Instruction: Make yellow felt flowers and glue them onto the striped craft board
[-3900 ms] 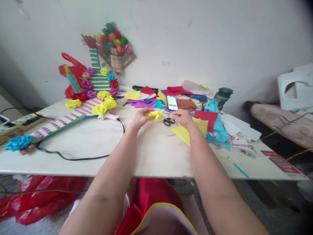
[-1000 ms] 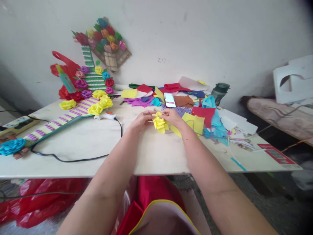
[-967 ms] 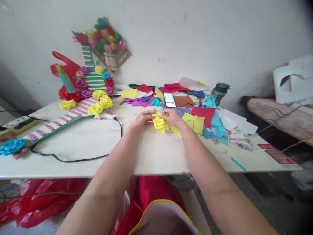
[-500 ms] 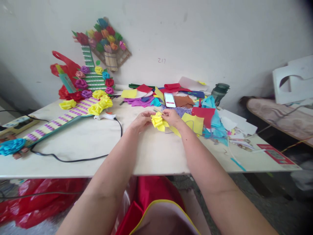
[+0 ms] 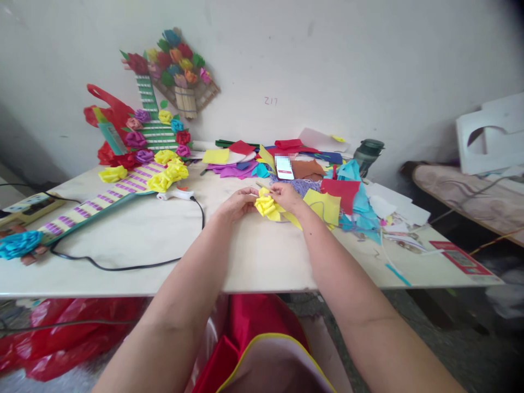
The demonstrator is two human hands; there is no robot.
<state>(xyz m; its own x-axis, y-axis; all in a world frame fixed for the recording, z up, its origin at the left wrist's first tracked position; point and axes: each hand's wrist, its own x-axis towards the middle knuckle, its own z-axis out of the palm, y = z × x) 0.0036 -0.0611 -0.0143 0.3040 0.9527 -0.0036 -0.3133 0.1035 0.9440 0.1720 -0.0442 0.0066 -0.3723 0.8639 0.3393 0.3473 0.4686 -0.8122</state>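
The yellow flower (image 5: 265, 207) is between the two hands, in the middle of the table (image 5: 266, 262), and I cannot tell if it touches the top. Think of it as the middle of a clock, with twelve at the wall. The left hand (image 5: 241, 203) is at nine o'clock, its fingers half curled by the petals; I cannot tell how tightly it holds on. The right hand (image 5: 289, 197) is at two o'clock, thumb and fingers pinched together on the flower's edge. A thin stick (image 5: 263, 186) pokes out near its fingertips. A phone (image 5: 285, 168) sits at one o'clock, purple yarn (image 5: 303, 186) at two, and a yellow sheet (image 5: 329, 203) at three. A white glue gun (image 5: 175, 195) lies at nine, past the left hand.
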